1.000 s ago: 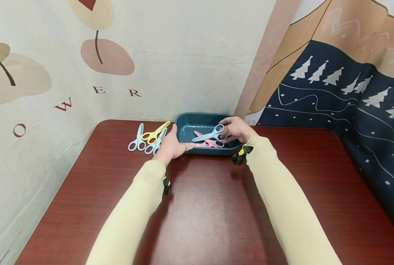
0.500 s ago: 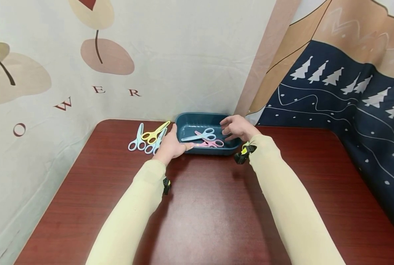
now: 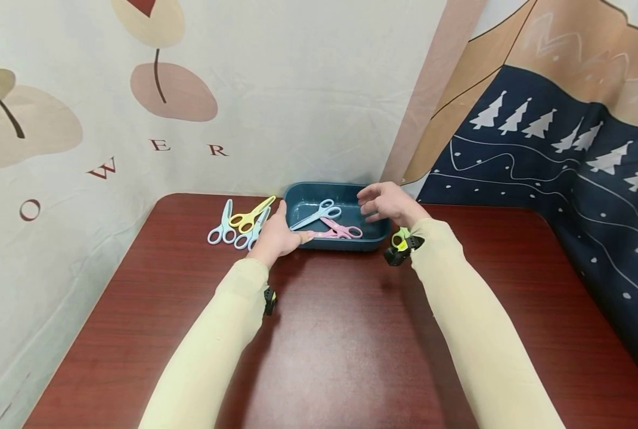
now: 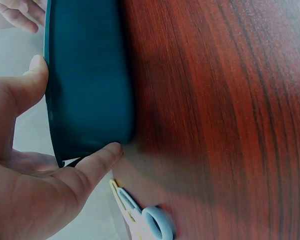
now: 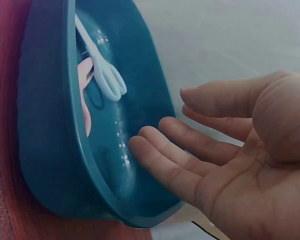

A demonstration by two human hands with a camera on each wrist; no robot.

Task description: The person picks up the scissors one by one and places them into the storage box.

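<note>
A dark teal tray [image 3: 351,242] stands at the table's back edge. My left hand [image 3: 277,236] grips its front left corner, thumb at the rim and fingers along the end wall; the left wrist view shows the tray's corner between thumb and fingers. Inside the tray lie light blue scissors [image 3: 327,210], aslant with handles towards the back, and pink scissors [image 3: 346,230] partly under them. My right hand [image 3: 387,201] hovers at the tray's right end with fingers loosely spread and nothing in them, as the right wrist view also shows.
Left of the tray, yellow scissors [image 3: 246,222] and light blue scissors [image 3: 223,231] lie on the brown table [image 3: 340,333], with another light blue pair [image 3: 249,238] close by my left hand. A printed cloth [image 3: 297,107] hangs right behind the table.
The light blue scissors have left my right hand's fingers, slid left in the tray and turned with handles towards the back. My right hand has drawn slightly right. My left hand stays put.
</note>
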